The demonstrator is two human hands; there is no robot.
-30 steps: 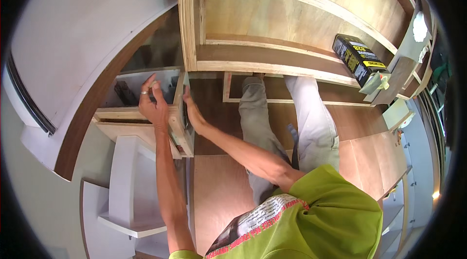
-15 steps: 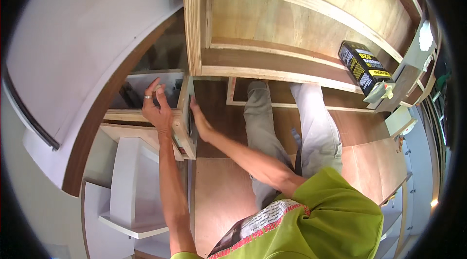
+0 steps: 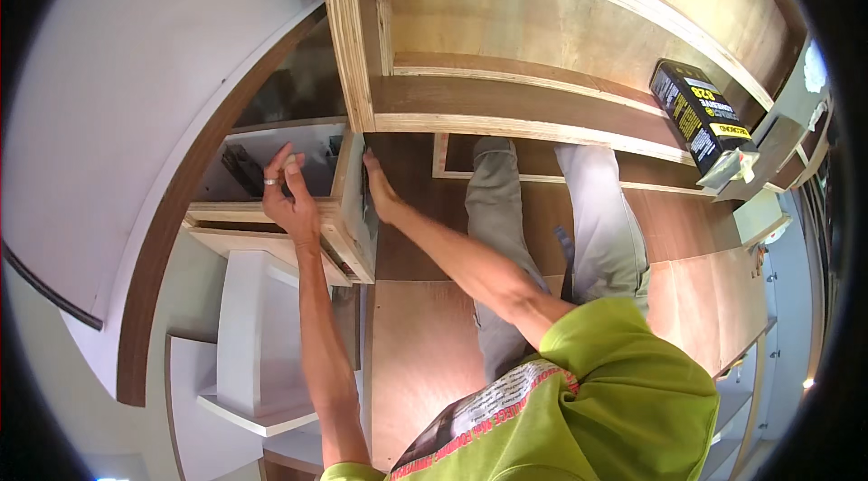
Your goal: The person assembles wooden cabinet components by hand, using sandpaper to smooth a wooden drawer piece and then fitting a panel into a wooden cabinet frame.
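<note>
My left hand (image 3: 291, 205) is above a plywood drawer box (image 3: 336, 215) with a grey-white lining. Its thumb and fingertips pinch a small pale thing too little to make out; a ring sits on one finger. My right hand (image 3: 380, 187) rests with fingers stretched out along the outer right side panel (image 3: 364, 228) of that box. A narrow dark strip shows between this palm and the panel, its kind unclear. Inside the box lie dark metal strips (image 3: 242, 168), partly hidden by my left hand.
A large plywood frame cabinet (image 3: 515, 124) stands ahead, with a black adhesive tin (image 3: 701, 115) on its right end. A white curved panel with brown edging (image 3: 167, 210) rises on the left. White shelving (image 3: 258, 336) sits below the box. Plywood sheet (image 3: 420, 336) covers floor nearby.
The view has shifted slightly, so the cabinet and tin sit farther right. My right hand stays at the panel, slightly higher along it. My left hand keeps its pinch above the box.
</note>
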